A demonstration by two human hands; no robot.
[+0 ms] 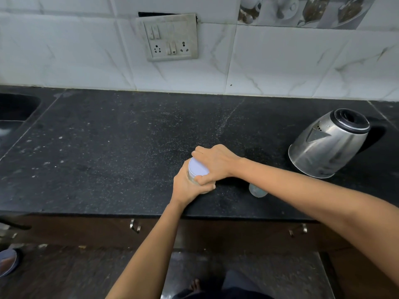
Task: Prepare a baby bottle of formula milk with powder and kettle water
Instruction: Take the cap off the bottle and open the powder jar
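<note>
At frame centre, left hand (187, 189) curled round the powder jar (191, 177), right hand (216, 162) clamped on its lid (197, 168): best brace the jar down and twist level.

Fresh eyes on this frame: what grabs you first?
Both hands meet mid-counter on a small jar: the left hand grips its body while the right hand curls over its white lid. A steel kettle stands at the right end of the black counter. A socket panel sits on the tiled wall above.
</note>
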